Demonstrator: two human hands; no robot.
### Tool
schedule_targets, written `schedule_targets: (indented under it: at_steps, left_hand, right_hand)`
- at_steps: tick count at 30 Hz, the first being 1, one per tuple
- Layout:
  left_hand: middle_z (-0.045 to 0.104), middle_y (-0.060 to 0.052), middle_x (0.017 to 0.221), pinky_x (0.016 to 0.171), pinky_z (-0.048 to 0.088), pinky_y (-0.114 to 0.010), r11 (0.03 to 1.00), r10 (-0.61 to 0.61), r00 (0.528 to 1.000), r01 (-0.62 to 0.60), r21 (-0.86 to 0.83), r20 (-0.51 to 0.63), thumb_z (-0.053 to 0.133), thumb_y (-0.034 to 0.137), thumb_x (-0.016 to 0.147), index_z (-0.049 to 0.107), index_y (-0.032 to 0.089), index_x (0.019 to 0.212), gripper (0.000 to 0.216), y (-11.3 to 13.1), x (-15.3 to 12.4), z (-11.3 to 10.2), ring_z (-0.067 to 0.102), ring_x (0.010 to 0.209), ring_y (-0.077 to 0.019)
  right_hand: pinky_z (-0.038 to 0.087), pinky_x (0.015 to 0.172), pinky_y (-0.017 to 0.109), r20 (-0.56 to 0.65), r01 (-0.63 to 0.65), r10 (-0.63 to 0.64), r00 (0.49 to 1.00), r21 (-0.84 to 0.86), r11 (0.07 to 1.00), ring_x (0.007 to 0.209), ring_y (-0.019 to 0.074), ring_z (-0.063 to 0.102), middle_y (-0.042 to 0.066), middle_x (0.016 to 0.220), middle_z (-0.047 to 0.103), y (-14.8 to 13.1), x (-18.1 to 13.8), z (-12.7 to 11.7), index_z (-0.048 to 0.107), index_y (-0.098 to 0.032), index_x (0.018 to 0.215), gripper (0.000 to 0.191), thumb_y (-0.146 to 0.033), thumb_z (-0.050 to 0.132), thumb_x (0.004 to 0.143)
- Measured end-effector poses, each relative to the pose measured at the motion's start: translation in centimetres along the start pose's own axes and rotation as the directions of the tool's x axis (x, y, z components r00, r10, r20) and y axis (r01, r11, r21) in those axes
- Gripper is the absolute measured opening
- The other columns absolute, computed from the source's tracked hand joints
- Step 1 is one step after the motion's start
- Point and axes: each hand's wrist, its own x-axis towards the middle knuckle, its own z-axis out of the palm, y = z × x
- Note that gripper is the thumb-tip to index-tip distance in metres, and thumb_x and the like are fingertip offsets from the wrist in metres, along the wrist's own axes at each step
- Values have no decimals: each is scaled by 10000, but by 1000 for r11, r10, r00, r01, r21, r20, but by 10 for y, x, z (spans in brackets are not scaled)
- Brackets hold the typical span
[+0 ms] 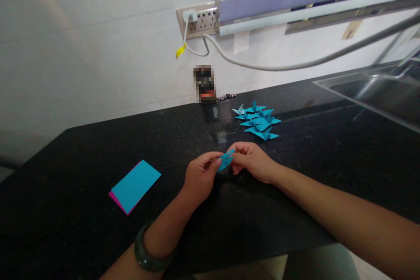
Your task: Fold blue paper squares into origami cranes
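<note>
A small folded piece of blue paper, shaped like an origami crane, is held above the dark counter between both my hands. My left hand pinches its left side between thumb and fingers. On the other side, my right hand grips the upper right part, with the fingertips partly hiding it. Just beyond my right hand stand several finished blue paper cranes in a close group, one of them paler. To the left lies a stack of paper sheets, blue on top with pink showing at the edge.
Against the tiled wall leans a small blurred box-like object beside a beaded string. A socket panel with a plug and a grey hose are above. A metal sink is at right.
</note>
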Motion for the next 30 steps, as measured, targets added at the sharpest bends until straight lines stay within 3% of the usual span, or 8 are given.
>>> schedule_targets:
  at_steps: [3, 8, 12, 17, 26, 30]
  left_hand:
    - [619, 26, 636, 575, 436, -223, 997, -21, 998, 17, -70, -62, 625, 230, 714, 615, 162, 912, 210, -4, 0, 2, 564, 576, -112]
    - [671, -12, 755, 619, 461, -224, 987, -95, 992, 83, -136, -83, 675, 243, 673, 592, 158, 839, 204, -4, 0, 3, 612, 668, -125]
    - [657, 7, 692, 556, 442, -211, 980, -143, 986, 129, -151, -90, 667, 199, 650, 607, 152, 840, 205, -1, 0, 4, 589, 592, -110]
    - [666, 7, 678, 585, 458, -217, 928, -213, 974, 178, -328, -75, 694, 180, 607, 600, 139, 878, 289, 2, -1, 5, 602, 607, -112]
    - [673, 0, 693, 660, 478, -247, 810, -252, 968, 203, -550, -15, 698, 258, 678, 594, 138, 957, 322, -3, 1, 6, 613, 633, -109]
    - [683, -1, 736, 686, 478, -229, 784, -227, 974, 192, -590, 15, 757, 227, 620, 586, 139, 991, 418, -3, 0, 5, 622, 670, -102]
  right_hand:
    - [453, 436, 180, -20, -14, 14, 1000, 11, 1000, 421, 57, 528, -46, 514, 587, -1, -1, 0, 580, -137, 658, 181, -260, 703, 609]
    - [459, 482, 176, -23, -3, 4, 1000, 32, 999, 463, 66, 566, -19, 504, 621, 2, -2, 2, 631, -120, 668, 221, -283, 751, 579]
    - [480, 500, 176, 7, -104, 105, 994, 163, 981, 496, 80, 604, 17, 552, 657, 3, -3, 2, 662, -105, 670, 213, -283, 747, 592]
    - [505, 487, 177, 60, -204, 195, 979, 297, 933, 530, 114, 652, 32, 592, 678, 2, -4, 3, 626, -117, 706, 127, -215, 691, 659]
    - [513, 508, 170, 37, -158, 154, 987, 321, 934, 554, 112, 664, 19, 614, 680, 7, -3, 4, 575, -133, 681, 167, -216, 717, 649]
    - [512, 536, 181, 37, -146, 142, 989, 347, 926, 573, 112, 664, 22, 616, 682, 8, -3, 4, 579, -136, 682, 204, -250, 738, 625]
